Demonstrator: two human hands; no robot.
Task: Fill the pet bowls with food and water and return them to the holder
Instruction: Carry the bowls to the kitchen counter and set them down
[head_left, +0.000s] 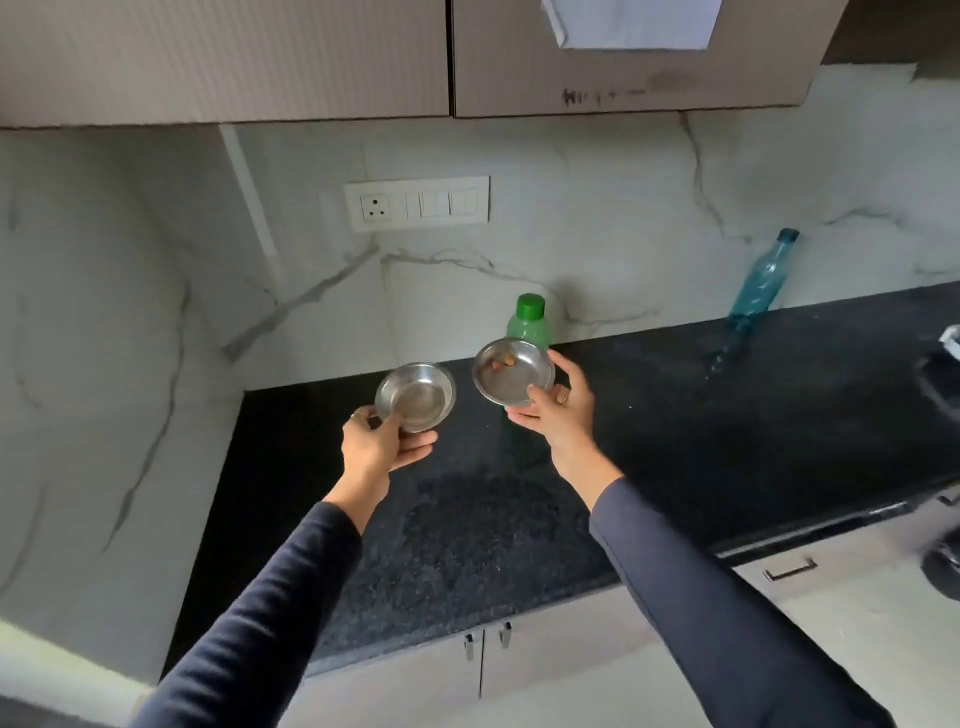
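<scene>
Two round stainless-steel pet bowls held above a black speckled stone countertop (675, 415), one per hand.

Left hand (382, 447), centre-left of frame: thumb on the near rim and fingers curled beneath the shallow steel bowl with nothing visible inside it (415, 397), held roughly level. Right hand (558, 410), just right of centre: thumb hooked over the near rim and fingers wrapped round the right edge of the second steel bowl (513, 378), which is tilted toward the camera and carries a few brown food pieces near its upper inner wall. The two bowls sit near each other, not touching. A green plastic bottle with a green cap (529, 322) stands directly behind the right bowl. A teal translucent plastic bottle (761, 280) stands at right against the white marble backsplash. A white switch panel (417, 203) is mounted at upper centre.
</scene>
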